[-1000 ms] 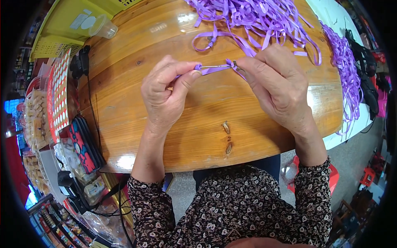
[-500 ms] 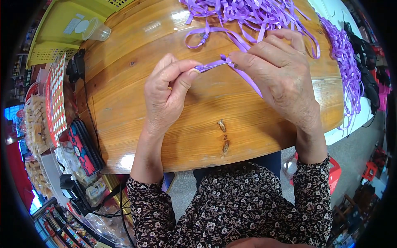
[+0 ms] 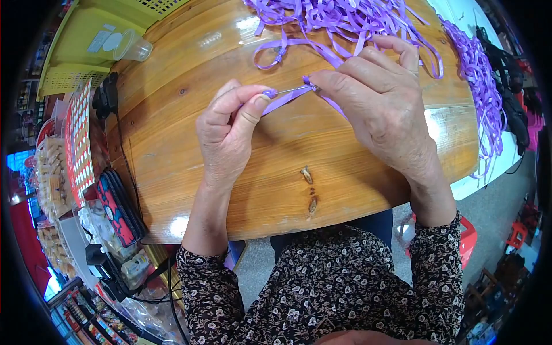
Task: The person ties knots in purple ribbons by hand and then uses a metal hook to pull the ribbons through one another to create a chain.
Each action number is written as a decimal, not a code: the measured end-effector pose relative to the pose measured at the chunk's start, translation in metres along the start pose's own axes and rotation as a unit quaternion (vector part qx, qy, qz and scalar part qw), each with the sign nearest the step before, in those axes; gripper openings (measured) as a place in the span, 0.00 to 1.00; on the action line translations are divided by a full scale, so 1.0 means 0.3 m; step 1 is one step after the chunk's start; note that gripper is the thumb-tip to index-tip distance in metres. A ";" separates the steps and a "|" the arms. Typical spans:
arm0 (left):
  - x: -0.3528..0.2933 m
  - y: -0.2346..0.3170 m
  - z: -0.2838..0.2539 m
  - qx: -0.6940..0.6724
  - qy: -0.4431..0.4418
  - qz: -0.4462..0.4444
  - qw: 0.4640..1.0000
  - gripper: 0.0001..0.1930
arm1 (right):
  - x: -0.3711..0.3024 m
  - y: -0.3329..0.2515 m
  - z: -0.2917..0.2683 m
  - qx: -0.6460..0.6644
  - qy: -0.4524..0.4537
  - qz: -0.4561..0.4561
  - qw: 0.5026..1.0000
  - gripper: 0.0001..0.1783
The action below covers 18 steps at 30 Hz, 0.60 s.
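Over the wooden table my left hand (image 3: pixel 225 129) is closed, thumb and forefinger pinching an end of a purple ribbon (image 3: pixel 280 102). My right hand (image 3: pixel 384 109) is closed too, with its fingertips on the same ribbon a short way to the right. Between the two pinches runs a thin, silvery, needle-like piece (image 3: pixel 292 90); its ends are hidden at the fingers. Below it the ribbon sags a little. A small ribbon loop (image 3: pixel 269 56) with a knot lies on the table beyond my hands, near a large tangled heap of purple ribbon (image 3: pixel 339 23).
A yellow plastic basket (image 3: pixel 69 54) with a clear cup (image 3: pixel 135 47) stands at the far left. Along the left edge are a black cabled device (image 3: pixel 105 95) and a patterned zip pouch (image 3: pixel 119 210). More purple ribbon (image 3: pixel 483 98) hangs over a white surface at the right.
Both hands have shifted slightly left. More of the silvery piece shows between them, and the ribbon now sags away below it.
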<state>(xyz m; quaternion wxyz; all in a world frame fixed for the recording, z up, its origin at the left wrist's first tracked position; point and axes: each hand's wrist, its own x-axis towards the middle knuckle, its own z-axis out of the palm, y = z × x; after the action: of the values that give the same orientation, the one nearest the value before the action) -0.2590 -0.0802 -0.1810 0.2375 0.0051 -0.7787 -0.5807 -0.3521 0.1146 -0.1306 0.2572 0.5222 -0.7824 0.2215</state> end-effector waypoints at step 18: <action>0.004 0.004 -0.004 -0.084 -0.022 -0.033 0.996 0.05 | -0.009 -0.014 0.003 0.051 -0.062 0.031 0.996 0.13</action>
<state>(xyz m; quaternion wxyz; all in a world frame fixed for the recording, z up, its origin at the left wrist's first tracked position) -0.2592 -0.0814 -0.1793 0.2004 -0.0019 -0.7315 -0.6517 -0.3474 0.1144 -0.1328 0.1745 0.5224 -0.8005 0.2362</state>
